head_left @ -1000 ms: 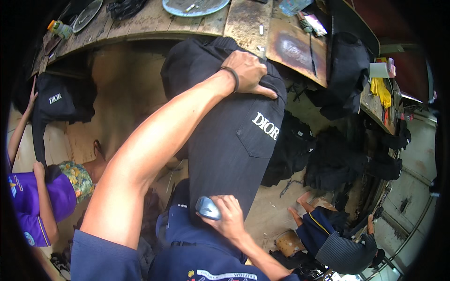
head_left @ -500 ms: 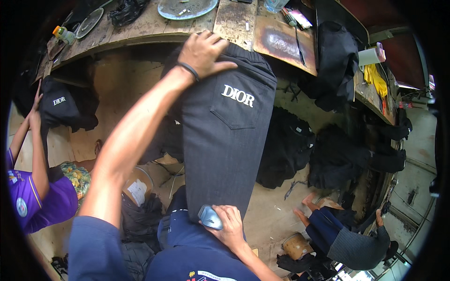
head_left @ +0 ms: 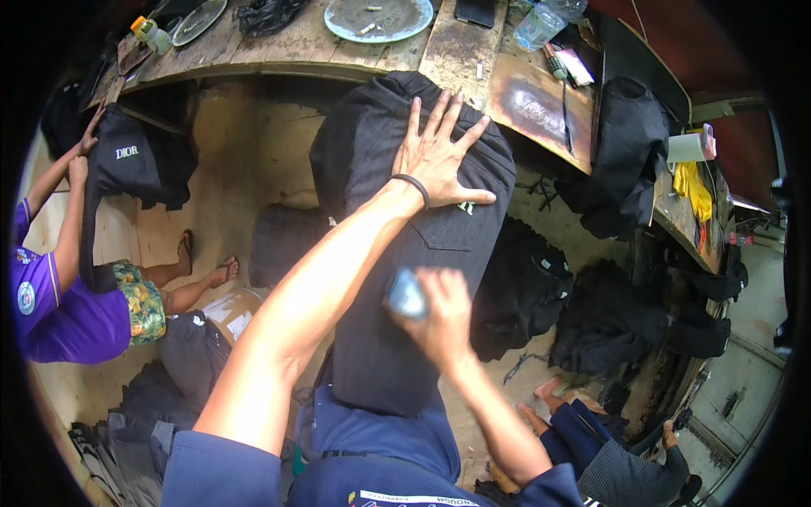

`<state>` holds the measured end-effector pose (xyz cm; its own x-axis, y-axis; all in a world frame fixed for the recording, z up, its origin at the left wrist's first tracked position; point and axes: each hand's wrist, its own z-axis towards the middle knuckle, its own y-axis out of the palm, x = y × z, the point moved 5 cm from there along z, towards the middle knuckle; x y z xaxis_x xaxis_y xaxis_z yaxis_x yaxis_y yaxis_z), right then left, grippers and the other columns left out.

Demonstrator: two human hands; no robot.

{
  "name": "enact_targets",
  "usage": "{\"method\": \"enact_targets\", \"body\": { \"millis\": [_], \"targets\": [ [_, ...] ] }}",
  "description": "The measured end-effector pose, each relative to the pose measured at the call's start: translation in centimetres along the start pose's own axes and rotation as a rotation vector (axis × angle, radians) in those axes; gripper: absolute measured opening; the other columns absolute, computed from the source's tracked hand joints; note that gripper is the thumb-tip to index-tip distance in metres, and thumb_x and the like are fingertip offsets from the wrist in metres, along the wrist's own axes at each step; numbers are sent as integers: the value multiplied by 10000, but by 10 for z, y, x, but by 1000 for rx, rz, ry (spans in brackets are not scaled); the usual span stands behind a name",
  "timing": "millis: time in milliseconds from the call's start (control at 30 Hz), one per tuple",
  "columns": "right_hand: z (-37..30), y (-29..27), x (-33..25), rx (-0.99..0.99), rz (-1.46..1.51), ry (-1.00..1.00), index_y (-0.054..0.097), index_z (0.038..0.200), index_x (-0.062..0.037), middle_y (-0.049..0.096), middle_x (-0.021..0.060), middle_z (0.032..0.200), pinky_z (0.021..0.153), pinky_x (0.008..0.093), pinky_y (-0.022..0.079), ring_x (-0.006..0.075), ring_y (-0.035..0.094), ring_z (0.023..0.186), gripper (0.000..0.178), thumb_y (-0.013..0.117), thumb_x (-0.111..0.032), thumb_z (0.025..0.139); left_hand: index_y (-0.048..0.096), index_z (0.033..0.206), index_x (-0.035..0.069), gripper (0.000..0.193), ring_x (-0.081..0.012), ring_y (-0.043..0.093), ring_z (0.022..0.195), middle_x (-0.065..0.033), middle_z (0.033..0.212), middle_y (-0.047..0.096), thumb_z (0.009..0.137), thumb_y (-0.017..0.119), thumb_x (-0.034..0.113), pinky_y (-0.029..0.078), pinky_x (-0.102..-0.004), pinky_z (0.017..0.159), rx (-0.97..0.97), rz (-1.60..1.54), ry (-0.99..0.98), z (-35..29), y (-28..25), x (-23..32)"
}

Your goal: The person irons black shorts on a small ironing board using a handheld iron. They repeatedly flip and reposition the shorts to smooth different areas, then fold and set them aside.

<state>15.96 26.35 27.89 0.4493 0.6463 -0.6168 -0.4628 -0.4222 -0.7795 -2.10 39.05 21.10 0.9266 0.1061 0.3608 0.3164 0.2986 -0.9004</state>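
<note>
Black trousers (head_left: pixel 372 359) with a gathered elastic waistband, a back patch pocket and white lettering lie stretched lengthwise in front of me, the waist end against the bench. My left hand (head_left: pixel 432 165) presses flat near the waistband with fingers spread, covering most of the lettering. My right hand (head_left: pixel 446 317), blurred by motion, grips a rounded blue-grey block (head_left: pixel 407 296) over the leg below the pocket. Whether the block touches the cloth I cannot tell. What supports the trousers underneath is hidden.
A curved wooden bench (head_left: pixel 312 52) holds a round tray (head_left: pixel 378 19), a phone (head_left: pixel 475 10) and a plastic bottle (head_left: pixel 541 29). Dark garments (head_left: pixel 608 317) are heaped at right. A person in purple (head_left: pixel 93 313) handles black trousers at left; another person (head_left: pixel 629 452) sits lower right.
My left hand has turned and spread flat across the waistband, over the lettering. My right hand has carried the block up the leg from the lower end toward the pocket.
</note>
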Motion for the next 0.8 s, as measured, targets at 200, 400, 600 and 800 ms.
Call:
{"method": "enact_targets", "body": {
  "millis": [200,400,600,800],
  "targets": [
    [-44,8,-4,-296,85,-93,714,1121,-26,675,159,1032,869,471,548,344,648,963,611,1024,-280,661,356,1729,310,1255,-405,65,1702,-255,1810,172,709,711,949,-31,-701,1329,7,6,-10,-3,-1,6],
    [-42,0,9,-67,33,64,680,1233,-37,635,159,1097,942,485,519,375,617,1042,702,990,-185,622,364,1725,300,1248,-389,75,1703,-245,1799,218,716,696,956,-20,-681,1340,-9,-6,-9,-3,-4,6],
    [-33,-12,27,-47,48,36,700,1135,-24,659,163,1032,858,469,543,359,643,988,598,1010,-273,689,371,1722,294,1214,-387,96,1700,-242,1795,231,744,705,932,-21,-676,1340,34,12,-8,-3,-2,6],
    [-35,-12,-5,-182,25,254,703,1130,-9,684,168,1015,845,475,557,357,658,952,594,1009,-297,710,417,1702,298,1195,-388,130,1695,-238,1771,299,738,687,951,4,-698,1330,40,21,10,0,-1,4]
  ]
}}
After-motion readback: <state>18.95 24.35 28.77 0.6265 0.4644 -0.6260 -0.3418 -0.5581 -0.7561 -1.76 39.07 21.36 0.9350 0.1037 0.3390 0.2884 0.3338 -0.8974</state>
